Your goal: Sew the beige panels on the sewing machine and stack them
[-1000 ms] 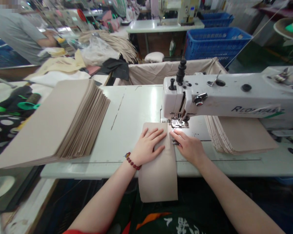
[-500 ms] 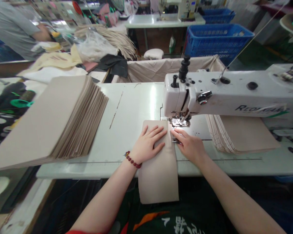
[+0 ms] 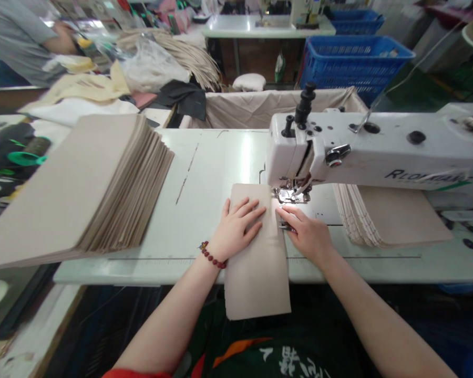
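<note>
A beige fabric panel (image 3: 258, 278) lies on the pale table, its near end hanging over the front edge. My left hand (image 3: 238, 228) rests flat on it with fingers spread. At the panel's right edge, just in front of the presser foot of the white sewing machine (image 3: 362, 152), is my right hand (image 3: 307, 231). Its fingertips are pinched together at that edge, and a small dark metal tool (image 3: 287, 227) shows under the fingers; how it is held is partly hidden.
A tall stack of beige panels (image 3: 63, 178) stands at the left. Stitched panels (image 3: 405, 215) lie beneath the machine arm at the right. Behind are a cloth-lined bin (image 3: 240, 110), blue crates (image 3: 355, 60) and, at upper left, a person in grey (image 3: 19, 37).
The panel has moved slightly away from me, toward the back of the table, with my left hand on it. My right hand stays at the panel's edge. The view has shifted a little.
</note>
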The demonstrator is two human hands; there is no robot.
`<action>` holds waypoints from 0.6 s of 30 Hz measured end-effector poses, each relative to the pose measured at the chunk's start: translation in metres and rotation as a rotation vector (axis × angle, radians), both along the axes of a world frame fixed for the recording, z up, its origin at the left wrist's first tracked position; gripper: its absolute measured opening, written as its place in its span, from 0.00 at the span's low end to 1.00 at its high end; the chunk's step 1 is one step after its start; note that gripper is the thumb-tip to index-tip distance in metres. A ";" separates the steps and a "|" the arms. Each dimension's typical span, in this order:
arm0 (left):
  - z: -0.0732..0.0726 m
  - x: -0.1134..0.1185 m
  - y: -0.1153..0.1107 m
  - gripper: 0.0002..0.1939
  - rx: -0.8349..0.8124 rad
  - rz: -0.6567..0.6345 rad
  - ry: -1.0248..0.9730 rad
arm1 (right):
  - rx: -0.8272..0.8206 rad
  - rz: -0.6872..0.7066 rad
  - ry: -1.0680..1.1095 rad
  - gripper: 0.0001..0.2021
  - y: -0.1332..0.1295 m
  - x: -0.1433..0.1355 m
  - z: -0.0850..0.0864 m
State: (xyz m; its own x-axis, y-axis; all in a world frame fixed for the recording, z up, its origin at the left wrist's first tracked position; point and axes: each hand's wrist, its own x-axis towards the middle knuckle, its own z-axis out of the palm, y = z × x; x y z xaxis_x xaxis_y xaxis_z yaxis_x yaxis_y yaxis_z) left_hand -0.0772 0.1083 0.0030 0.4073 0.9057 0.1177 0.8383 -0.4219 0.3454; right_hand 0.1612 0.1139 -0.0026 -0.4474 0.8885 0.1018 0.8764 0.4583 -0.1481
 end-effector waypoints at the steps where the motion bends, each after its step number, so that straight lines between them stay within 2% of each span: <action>1: 0.001 0.000 0.000 0.21 -0.002 -0.001 -0.005 | 0.001 0.002 0.004 0.30 0.000 0.000 0.000; 18: 0.001 0.001 0.000 0.20 -0.005 -0.011 -0.016 | -0.008 0.015 0.016 0.29 0.000 0.002 0.001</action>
State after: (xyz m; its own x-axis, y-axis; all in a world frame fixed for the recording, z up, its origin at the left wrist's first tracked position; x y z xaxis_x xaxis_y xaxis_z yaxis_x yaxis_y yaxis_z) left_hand -0.0767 0.1086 0.0039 0.4158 0.9016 0.1196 0.8276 -0.4296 0.3613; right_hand 0.1631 0.1135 -0.0016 -0.4587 0.8827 0.1022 0.8672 0.4698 -0.1652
